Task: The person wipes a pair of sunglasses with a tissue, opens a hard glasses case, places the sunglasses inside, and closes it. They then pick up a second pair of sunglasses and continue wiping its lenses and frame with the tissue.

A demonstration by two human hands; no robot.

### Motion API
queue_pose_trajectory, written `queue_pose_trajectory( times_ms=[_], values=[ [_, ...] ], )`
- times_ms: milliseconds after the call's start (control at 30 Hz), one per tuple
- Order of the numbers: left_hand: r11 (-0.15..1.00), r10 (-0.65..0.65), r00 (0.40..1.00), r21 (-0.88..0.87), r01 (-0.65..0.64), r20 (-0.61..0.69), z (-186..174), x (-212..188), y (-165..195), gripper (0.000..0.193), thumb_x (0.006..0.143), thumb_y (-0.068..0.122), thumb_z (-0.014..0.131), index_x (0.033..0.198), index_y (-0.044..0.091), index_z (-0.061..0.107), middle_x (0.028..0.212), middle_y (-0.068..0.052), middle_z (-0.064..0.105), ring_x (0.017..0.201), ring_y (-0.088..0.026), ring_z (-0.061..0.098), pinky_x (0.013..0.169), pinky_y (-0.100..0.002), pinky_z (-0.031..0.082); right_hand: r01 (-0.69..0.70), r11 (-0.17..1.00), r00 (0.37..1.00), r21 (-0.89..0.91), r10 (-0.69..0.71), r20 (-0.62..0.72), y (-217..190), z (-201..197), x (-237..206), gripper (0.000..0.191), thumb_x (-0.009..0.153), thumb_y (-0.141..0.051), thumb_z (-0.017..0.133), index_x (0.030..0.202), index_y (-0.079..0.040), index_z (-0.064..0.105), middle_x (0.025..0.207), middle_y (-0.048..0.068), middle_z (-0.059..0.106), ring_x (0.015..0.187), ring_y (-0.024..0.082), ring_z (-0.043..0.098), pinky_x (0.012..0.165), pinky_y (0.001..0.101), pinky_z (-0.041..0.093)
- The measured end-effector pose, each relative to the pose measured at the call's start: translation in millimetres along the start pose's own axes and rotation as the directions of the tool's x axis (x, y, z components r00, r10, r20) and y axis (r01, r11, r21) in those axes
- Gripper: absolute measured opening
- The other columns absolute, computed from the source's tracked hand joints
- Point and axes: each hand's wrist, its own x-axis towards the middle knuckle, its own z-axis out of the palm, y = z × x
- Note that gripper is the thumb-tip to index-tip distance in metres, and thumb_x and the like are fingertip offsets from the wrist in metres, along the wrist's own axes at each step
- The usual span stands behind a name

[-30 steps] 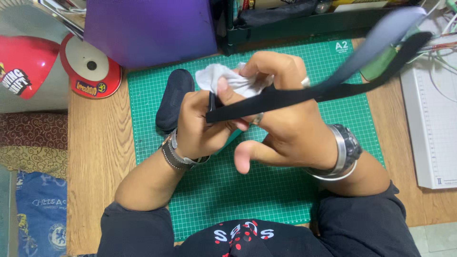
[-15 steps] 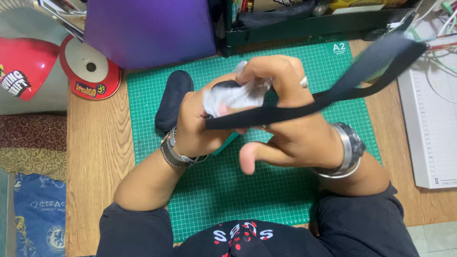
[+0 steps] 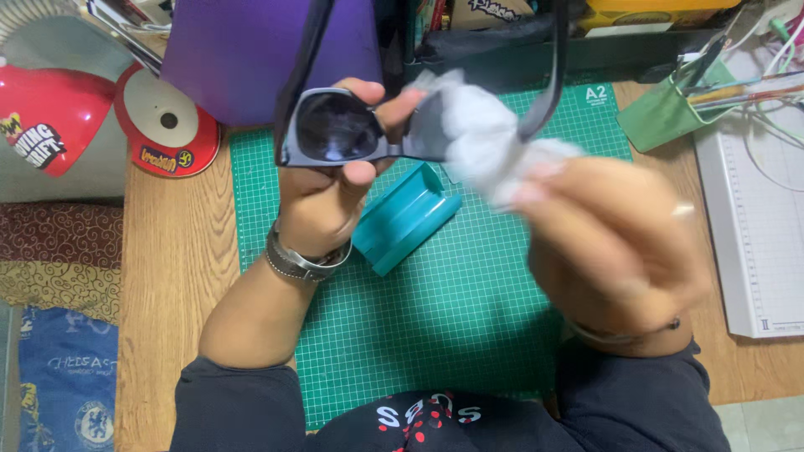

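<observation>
My left hand [image 3: 331,188] holds a pair of dark sunglasses [image 3: 339,125] up over the green cutting mat [image 3: 419,335], gripping the left lens frame, temples pointing away. My right hand [image 3: 611,251], blurred, is closed on a crumpled white cloth [image 3: 486,138] pressed against the right lens. A teal glasses case [image 3: 406,218] lies on the mat just below the sunglasses.
A red desk lamp [image 3: 50,125] and its round base [image 3: 167,130] sit at the left. A purple box [image 3: 251,50] stands behind the mat. A green pen holder [image 3: 666,113] and a white ruled board [image 3: 758,234] are at the right, on the wooden desk [image 3: 167,268].
The sunglasses have turned so the lenses face me and are raised higher. My right hand has shifted right with the cloth. A teal case now shows where a dark object lay.
</observation>
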Motion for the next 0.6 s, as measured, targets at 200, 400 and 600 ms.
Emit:
queue_pose_trajectory(
  times_ms=[200, 400, 600],
  values=[
    [0.937, 0.126, 0.991, 0.333, -0.106, -0.039, 6.9, -7.0, 4.8, 0.068, 0.097, 0.027, 0.08, 0.147, 0.0, 0.043, 0.141, -0.01, 0.057, 0.134, -0.028, 0.055, 0.114, -0.04, 0.049, 0.231, 0.953, 0.973, -0.194, -0.227, 0.043, 20.4, 19.2, 3.2, 0.03, 0.086, 0.01, 0.078, 0.113, -0.002, 0.073, 0.114, 0.013, 0.069, 0.107, 0.031, 0.065, 0.09, 0.0397, 0.058],
    [0.956, 0.102, 0.995, 0.278, -0.097, -0.003, -0.3, -15.2, 7.0, 0.066, 0.1, 0.022, 0.084, 0.147, -0.001, 0.044, 0.145, -0.015, 0.061, 0.142, -0.028, 0.056, 0.125, -0.041, 0.045, 0.192, 0.813, 0.98, -0.55, -0.187, 0.064, 20.8, 49.2, 6.9, 0.034, 0.09, -0.002, 0.08, 0.117, -0.023, 0.081, 0.114, -0.011, 0.071, 0.101, 0.023, 0.052, 0.092, 0.0426, 0.04],
    [0.983, 0.085, 0.996, 0.167, -0.083, -0.005, -5.7, -19.0, -3.0, 0.067, 0.096, 0.022, 0.087, 0.143, -0.004, 0.047, 0.139, -0.015, 0.061, 0.142, -0.032, 0.054, 0.124, -0.045, 0.046, 0.302, 0.932, 0.949, -0.203, -0.313, -0.026, 38.7, 43.9, 7.3, 0.023, 0.093, -0.012, 0.081, 0.114, -0.023, 0.08, 0.118, -0.008, 0.071, 0.101, 0.021, 0.056, 0.086, 0.0445, 0.036]
  ],
)
